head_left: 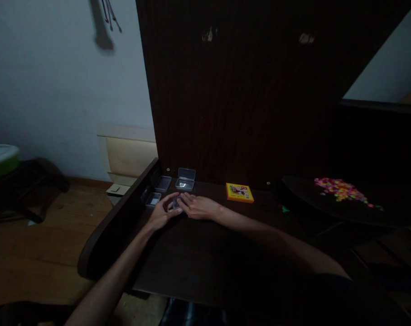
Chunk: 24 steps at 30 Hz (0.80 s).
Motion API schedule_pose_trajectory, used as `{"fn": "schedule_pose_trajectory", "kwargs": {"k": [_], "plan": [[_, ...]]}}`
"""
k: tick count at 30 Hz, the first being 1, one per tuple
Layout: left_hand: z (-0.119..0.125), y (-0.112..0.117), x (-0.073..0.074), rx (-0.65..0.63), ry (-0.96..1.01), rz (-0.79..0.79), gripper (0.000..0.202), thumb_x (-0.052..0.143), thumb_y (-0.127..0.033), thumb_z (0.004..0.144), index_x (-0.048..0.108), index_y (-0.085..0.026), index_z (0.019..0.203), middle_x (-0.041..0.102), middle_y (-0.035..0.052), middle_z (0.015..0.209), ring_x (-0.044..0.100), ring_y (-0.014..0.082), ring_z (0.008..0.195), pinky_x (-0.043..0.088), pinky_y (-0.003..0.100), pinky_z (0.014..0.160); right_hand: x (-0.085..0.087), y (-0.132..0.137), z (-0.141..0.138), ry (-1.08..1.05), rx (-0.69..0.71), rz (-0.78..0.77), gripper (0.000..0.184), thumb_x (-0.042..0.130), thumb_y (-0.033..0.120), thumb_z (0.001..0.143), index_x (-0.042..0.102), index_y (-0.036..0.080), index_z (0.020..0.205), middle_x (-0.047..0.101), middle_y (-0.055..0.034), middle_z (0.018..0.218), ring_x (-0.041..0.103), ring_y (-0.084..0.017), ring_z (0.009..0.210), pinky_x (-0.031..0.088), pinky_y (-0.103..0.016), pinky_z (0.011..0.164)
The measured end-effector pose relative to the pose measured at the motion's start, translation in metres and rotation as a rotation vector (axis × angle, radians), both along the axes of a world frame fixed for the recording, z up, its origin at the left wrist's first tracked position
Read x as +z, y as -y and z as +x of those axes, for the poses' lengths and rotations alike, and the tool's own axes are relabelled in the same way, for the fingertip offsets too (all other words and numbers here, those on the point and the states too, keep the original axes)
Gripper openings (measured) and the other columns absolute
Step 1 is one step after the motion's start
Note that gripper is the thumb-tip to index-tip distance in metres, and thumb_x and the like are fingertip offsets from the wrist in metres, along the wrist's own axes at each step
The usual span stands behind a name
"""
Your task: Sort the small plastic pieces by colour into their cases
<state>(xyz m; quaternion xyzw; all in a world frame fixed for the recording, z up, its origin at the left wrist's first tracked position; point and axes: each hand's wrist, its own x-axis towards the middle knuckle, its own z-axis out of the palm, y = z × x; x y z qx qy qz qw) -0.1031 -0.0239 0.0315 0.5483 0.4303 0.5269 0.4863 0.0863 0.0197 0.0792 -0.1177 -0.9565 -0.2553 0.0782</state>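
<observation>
Centrally, clear box (176,204) between both hands, over the counter (188,258). Left hand (162,213): fingers half-curled, holding it. Right hand (199,207): fingers bent over it, grip unclear. Open case (185,183) just beyond; yellow pack (238,193) rightward.

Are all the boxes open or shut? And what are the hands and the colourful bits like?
Left hand: curled around small clear box
Right hand: fingers at that box
Small clear box: lid hard to tell
Back clear box: open, lid up
Two left clear boxes: look open
Yellow box: flat, looks shut
Colourful bits: loose heap
</observation>
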Motion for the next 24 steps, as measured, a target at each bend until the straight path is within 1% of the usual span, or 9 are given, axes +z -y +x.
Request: {"fn": "schedule_pose_trajectory", "kwargs": {"k": [3, 6, 8, 11, 13, 15, 19, 22, 24], "plan": [[-0.005, -0.002, 0.001, 0.017, 0.013, -0.002, 0.082, 0.086, -0.042, 0.055, 0.056, -0.012, 0.125, 0.056, 0.0193, 0.134, 0.051, 0.0351, 0.125, 0.039, 0.051, 0.107, -0.002, 0.001, -0.010, -0.013, -0.021, 0.000, 0.033, 0.032, 0.014, 0.097, 0.050, 0.000, 0.120, 0.062, -0.0274, 0.119, 0.062, -0.028, 0.111, 0.055, -0.040, 0.087], [-0.009, -0.004, -0.002, 0.035, 0.018, -0.005, 0.081, 0.086, -0.041, 0.055, 0.056, -0.012, 0.125, 0.055, 0.0192, 0.134, 0.048, 0.0357, 0.127, 0.037, 0.051, 0.109, 0.000, 0.001, -0.015, -0.018, -0.042, -0.058, 0.032, 0.033, 0.015, 0.097, 0.050, 0.000, 0.119, 0.062, -0.0283, 0.117, 0.061, -0.029, 0.111, 0.055, -0.040, 0.086], [-0.011, -0.005, -0.005, 0.047, 0.022, 0.004, 0.081, 0.086, -0.039, 0.056, 0.055, -0.014, 0.127, 0.053, 0.0187, 0.137, 0.046, 0.0362, 0.130, 0.036, 0.051, 0.110, 0.004, -0.003, -0.015, -0.025, -0.034, -0.134, 0.032, 0.035, 0.016, 0.096, 0.050, 0.001, 0.121, 0.060, -0.0271, 0.120, 0.060, -0.028, 0.114, 0.054, -0.040, 0.088], [-0.012, -0.005, -0.009, 0.050, 0.052, 0.042, 0.085, 0.084, -0.038, 0.060, 0.048, -0.018, 0.134, 0.049, 0.0167, 0.141, 0.044, 0.0351, 0.132, 0.036, 0.051, 0.110, 0.010, -0.014, -0.010, -0.089, 0.007, -0.324, 0.034, 0.040, 0.016, 0.095, 0.046, 0.006, 0.128, 0.057, -0.0224, 0.128, 0.059, -0.025, 0.116, 0.052, -0.038, 0.090], [-0.012, -0.004, -0.009, 0.029, 0.080, 0.066, 0.090, 0.082, -0.039, 0.063, 0.039, -0.021, 0.139, 0.048, 0.0156, 0.142, 0.045, 0.0332, 0.131, 0.038, 0.050, 0.109, 0.014, -0.025, -0.007, -0.221, 0.004, -0.478, 0.035, 0.039, 0.017, 0.096, 0.045, 0.011, 0.130, 0.060, -0.0171, 0.127, 0.061, -0.021, 0.111, 0.052, -0.036, 0.091], [-0.012, -0.003, -0.008, 0.008, 0.096, 0.082, 0.094, 0.080, -0.040, 0.066, 0.029, -0.024, 0.143, 0.046, 0.0153, 0.143, 0.047, 0.0316, 0.129, 0.040, 0.048, 0.107, 0.017, -0.035, -0.006, -0.428, -0.018, -0.619, 0.033, 0.037, 0.019, 0.097, 0.048, 0.015, 0.128, 0.064, -0.0121, 0.121, 0.063, -0.018, 0.107, 0.051, -0.034, 0.091], [-0.009, 0.001, -0.003, -0.018, 0.078, 0.095, 0.097, 0.076, -0.037, 0.071, 0.016, -0.031, 0.146, 0.037, 0.0149, 0.148, 0.048, 0.0303, 0.128, 0.043, 0.047, 0.105, 0.015, -0.055, -0.016, -0.818, -0.085, -0.830, 0.022, 0.046, 0.027, 0.094, 0.060, 0.017, 0.108, 0.069, -0.0058, 0.101, 0.066, -0.016, 0.093, 0.051, -0.030, 0.085], [-0.009, 0.002, 0.002, -0.036, 0.042, 0.115, 0.090, 0.077, -0.034, 0.071, 0.024, -0.030, 0.144, 0.036, 0.0138, 0.149, 0.049, 0.0305, 0.128, 0.042, 0.046, 0.106, 0.007, -0.070, -0.030, -1.056, -0.166, -1.063, 0.020, 0.054, 0.034, 0.088, 0.061, 0.018, 0.098, 0.069, -0.0019, 0.085, 0.066, -0.013, 0.066, 0.052, -0.025, 0.064], [-0.010, 0.002, 0.005, -0.040, 0.016, 0.114, 0.084, 0.077, -0.033, 0.070, 0.033, -0.026, 0.141, 0.038, 0.0134, 0.148, 0.050, 0.0305, 0.126, 0.042, 0.047, 0.106, -0.002, -0.079, -0.039, -1.195, -0.178, -1.222, 0.023, 0.058, 0.040, 0.084, 0.060, 0.018, 0.091, 0.067, 0.0000, 0.074, 0.063, -0.013, 0.056, 0.050, -0.024, 0.055]]}}
